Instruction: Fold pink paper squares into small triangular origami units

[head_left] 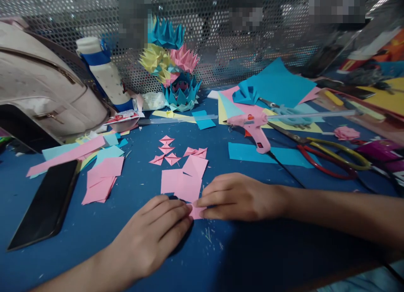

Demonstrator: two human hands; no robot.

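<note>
My left hand (155, 231) and my right hand (238, 196) meet over a small pink paper piece (197, 211) on the blue table. Fingertips of both hands press its two sides, and the fingers partly cover it. Just beyond lie several flat pink paper squares (187, 184), overlapping one another. Behind these are several small folded pink paper pieces (166, 149) with pointed ends. To the left, another stack of pink paper pieces (102, 180) rests beside paper strips (71, 153).
A black phone (46, 205) lies at left, near a bottle (105, 75) and a bag (47, 77). Folded paper flowers (168, 56) stand at the back. A pink glue gun (254, 128) with its cord, red-and-yellow scissors (328, 155) and blue paper sheets (279, 83) are at right.
</note>
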